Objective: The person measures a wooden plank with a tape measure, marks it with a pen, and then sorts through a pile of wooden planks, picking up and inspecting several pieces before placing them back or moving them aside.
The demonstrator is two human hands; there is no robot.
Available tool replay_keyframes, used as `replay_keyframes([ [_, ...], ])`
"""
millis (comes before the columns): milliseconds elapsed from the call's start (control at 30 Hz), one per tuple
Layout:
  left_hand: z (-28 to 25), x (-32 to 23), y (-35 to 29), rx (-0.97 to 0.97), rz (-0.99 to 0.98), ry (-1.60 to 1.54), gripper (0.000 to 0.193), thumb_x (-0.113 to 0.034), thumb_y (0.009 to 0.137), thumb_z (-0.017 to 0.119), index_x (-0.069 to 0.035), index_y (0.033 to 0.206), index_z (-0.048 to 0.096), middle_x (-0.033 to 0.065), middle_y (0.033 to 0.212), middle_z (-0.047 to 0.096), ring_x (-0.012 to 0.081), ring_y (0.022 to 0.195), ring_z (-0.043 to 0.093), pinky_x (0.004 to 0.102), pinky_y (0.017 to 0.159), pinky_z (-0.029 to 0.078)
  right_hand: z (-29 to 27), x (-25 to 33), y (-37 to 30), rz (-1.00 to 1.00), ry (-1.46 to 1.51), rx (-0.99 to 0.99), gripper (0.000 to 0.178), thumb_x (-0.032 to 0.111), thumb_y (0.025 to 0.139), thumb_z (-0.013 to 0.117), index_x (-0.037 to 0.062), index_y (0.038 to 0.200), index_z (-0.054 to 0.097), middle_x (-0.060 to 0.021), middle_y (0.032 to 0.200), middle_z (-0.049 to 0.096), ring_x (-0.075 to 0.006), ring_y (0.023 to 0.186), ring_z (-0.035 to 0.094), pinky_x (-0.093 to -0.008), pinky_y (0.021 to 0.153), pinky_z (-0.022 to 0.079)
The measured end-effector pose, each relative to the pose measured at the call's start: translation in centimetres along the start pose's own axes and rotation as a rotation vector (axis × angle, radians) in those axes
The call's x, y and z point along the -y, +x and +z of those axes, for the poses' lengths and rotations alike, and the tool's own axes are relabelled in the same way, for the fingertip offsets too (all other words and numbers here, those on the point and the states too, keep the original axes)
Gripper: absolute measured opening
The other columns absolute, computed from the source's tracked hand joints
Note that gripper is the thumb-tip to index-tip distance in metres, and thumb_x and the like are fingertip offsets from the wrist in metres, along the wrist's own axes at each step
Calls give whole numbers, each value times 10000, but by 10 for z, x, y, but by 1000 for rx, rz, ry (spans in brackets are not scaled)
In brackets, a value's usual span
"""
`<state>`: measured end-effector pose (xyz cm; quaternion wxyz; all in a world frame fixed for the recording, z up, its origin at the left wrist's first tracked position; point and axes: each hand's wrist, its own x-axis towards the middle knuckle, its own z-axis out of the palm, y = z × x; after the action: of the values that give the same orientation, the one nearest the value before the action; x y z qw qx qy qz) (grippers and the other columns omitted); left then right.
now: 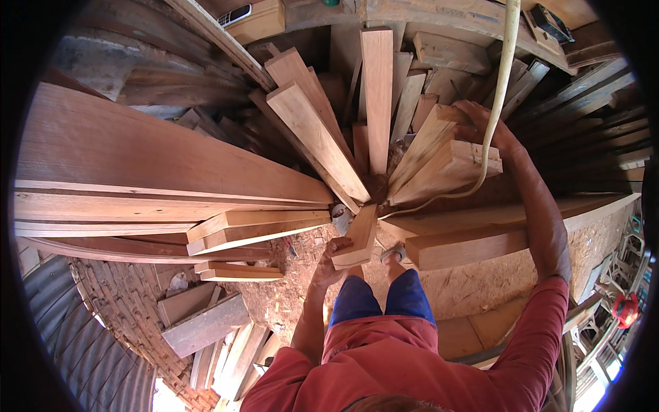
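I see the left hand closed around the near end of a short plank — held low, just above the knees. The right hand grips a pale plank among the upright stack, beside a cream hose.

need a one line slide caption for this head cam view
Seen from above, a person's left hand grips a short wooden plank while the right hand rests on stacked timber boards.
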<state>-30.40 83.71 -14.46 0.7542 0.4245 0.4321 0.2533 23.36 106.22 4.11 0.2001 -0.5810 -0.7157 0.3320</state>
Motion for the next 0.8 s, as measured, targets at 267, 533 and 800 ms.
replay_keyframes([
  [267, 9, -9, 1, -4, -32, -297, 462, -128, 970, 737, -63, 1386, 545, 74, 1334, 583, 180, 1239, 583, 316, 1082, 471, 7, -36, 0, -103, 326, 2, 635, 238, 947, 804, 14, 1465, 512, -236, 1308, 640, -419, 1233, 625, -486, 1070, 498],
  [533, 15, -25, 6, 27, -7, -392, 459, -204, 987, 721, -63, 1386, 546, 58, 1333, 585, 157, 1258, 572, 309, 1093, 471, 2, -15, 3, 23, 44, 11, 633, 277, 962, 777, -4, 1462, 511, -242, 1353, 619, -427, 1277, 599, -470, 1101, 478],
  [800, 6, 11, 13, -24, 84, 34, 689, 11, 881, 825, -107, 1454, 461, 97, 1377, 583, 197, 1226, 610, 332, 1057, 523, -2, -14, 1, 4, 28, 50, 645, 266, 970, 767, 12, 1494, 490, -246, 1385, 608, -435, 1310, 581, -478, 1136, 455],
])
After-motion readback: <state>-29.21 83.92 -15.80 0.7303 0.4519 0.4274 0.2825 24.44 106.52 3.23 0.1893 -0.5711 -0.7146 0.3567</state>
